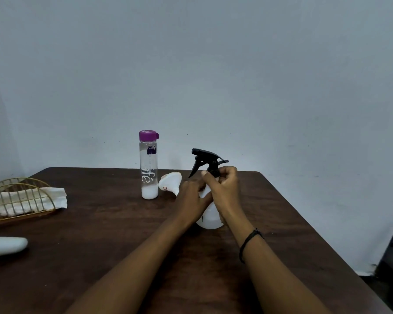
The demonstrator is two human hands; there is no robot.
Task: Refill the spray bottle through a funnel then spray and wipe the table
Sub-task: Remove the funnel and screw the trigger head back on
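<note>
- head view: spray bottle stands upright on the wooden table, a little right of centre, its black trigger head on top
- left hand is wrapped round the white body of the bottle, steadying it
- right hand has its fingers curled round the black collar just under the trigger head
- white funnel lies on its side just left of the hands, touching neither as far as can be seen
- clear water bottle with a purple cap stands upright to the far left of the funnel, cap on, only a little liquid low down
- gold wire holder with folded white cloths sits at the left edge, well apart from the bottle; a pale rounded object lies nearer on the left
- step in hand, by my reading: twisting the trigger head at the collar; whether off or on i cannot tell
- if it is coming off, the next move calls for lifting the head clear, then seating the funnel spout upright in the neck
</note>
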